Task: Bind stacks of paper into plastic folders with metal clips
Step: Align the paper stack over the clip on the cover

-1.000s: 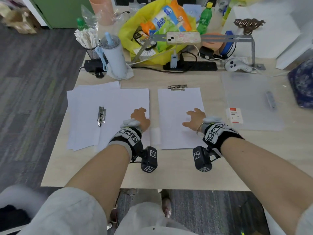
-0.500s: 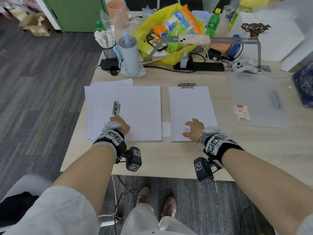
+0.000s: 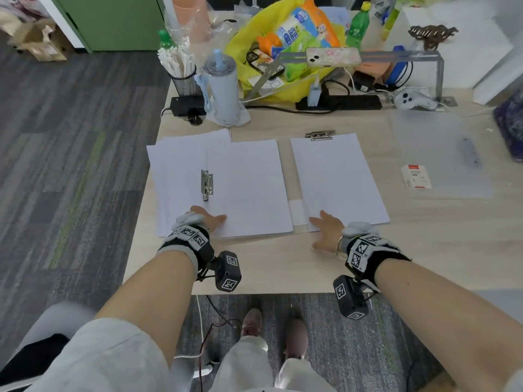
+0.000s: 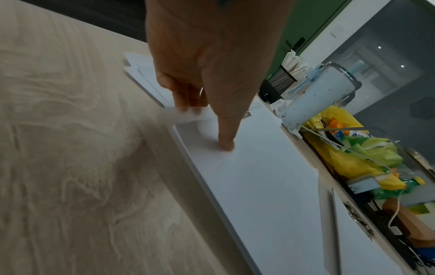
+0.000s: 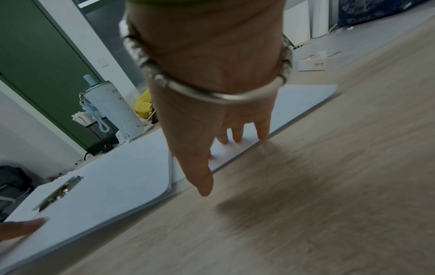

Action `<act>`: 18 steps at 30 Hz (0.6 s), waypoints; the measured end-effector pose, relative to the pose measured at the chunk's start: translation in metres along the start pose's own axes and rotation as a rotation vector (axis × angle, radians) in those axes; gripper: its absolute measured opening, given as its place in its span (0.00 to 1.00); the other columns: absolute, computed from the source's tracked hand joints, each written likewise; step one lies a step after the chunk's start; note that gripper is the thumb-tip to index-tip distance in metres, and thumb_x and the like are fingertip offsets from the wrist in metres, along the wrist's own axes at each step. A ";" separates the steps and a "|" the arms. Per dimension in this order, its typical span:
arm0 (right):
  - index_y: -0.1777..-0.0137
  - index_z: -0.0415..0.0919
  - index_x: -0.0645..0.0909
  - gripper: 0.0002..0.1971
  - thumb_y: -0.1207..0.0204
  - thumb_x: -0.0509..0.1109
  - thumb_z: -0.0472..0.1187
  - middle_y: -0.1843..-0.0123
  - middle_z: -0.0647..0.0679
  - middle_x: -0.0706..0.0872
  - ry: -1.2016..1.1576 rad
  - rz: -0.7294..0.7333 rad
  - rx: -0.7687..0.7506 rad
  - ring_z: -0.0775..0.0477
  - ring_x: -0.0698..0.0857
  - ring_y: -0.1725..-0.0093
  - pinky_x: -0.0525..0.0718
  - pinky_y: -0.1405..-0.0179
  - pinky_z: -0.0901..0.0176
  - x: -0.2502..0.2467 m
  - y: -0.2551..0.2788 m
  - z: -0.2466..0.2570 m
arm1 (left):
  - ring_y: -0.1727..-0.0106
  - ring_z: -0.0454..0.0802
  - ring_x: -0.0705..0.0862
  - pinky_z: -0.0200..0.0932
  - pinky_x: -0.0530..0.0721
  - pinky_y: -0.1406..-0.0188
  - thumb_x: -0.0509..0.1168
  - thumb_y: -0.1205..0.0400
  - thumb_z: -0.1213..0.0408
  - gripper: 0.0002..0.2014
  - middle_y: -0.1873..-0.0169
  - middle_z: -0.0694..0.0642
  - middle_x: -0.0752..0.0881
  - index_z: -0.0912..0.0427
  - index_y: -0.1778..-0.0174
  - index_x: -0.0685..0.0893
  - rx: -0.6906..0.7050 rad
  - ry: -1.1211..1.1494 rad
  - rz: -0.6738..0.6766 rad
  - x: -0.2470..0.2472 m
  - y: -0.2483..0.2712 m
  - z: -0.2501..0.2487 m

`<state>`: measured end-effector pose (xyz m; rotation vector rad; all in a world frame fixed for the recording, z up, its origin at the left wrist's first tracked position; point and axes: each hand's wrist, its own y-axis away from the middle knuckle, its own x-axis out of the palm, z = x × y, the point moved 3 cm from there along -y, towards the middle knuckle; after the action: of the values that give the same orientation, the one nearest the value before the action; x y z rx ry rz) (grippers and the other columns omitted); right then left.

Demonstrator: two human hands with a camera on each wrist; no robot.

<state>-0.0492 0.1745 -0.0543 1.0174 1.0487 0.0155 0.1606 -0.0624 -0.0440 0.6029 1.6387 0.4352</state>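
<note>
Both forearms reach up from the bottom of the head view. The left hand (image 3: 208, 220) lies flat, fingers straight, on the near edge of the left paper stack (image 3: 243, 188) at frame centre, below the metal clip (image 3: 206, 184) — holding nothing. The right hand (image 3: 325, 230) spreads wide, fingertips (image 5: 262, 136) pressing the right paper stack (image 3: 336, 176), thumb over the table (image 3: 283, 264).

Soft, even overhead light; the wrist views were dim and motion-blurred, and the head view bowed at its edges.
</note>
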 end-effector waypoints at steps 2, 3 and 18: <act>0.16 0.50 0.46 0.43 0.24 0.68 0.53 0.14 0.42 0.41 0.004 0.013 0.002 0.39 0.48 0.15 0.54 0.16 0.48 -0.001 0.001 0.000 | 0.58 0.55 0.82 0.43 0.77 0.59 0.65 0.35 0.29 0.34 0.61 0.56 0.80 0.59 0.54 0.73 -0.014 0.004 0.032 -0.005 -0.002 0.001; 0.16 0.50 0.45 0.43 0.24 0.68 0.54 0.14 0.43 0.41 0.009 0.021 0.005 0.39 0.48 0.15 0.54 0.16 0.47 -0.001 0.002 0.000 | 0.51 0.59 0.83 0.46 0.79 0.52 0.66 0.39 0.28 0.38 0.54 0.56 0.82 0.58 0.49 0.73 -0.008 0.015 0.038 -0.007 -0.004 0.001; 0.17 0.43 0.56 0.36 0.22 0.68 0.48 0.16 0.43 0.56 -0.218 -0.088 -0.057 0.43 0.59 0.17 0.60 0.19 0.53 -0.053 0.036 0.006 | 0.52 0.57 0.76 0.47 0.72 0.55 0.64 0.22 0.70 0.18 0.57 0.56 0.73 0.59 0.46 0.61 0.353 0.449 -0.080 -0.053 0.042 -0.046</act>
<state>-0.0574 0.1666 0.0091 0.8985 0.8883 -0.1341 0.1254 -0.0583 0.0299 0.7332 2.1876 0.2305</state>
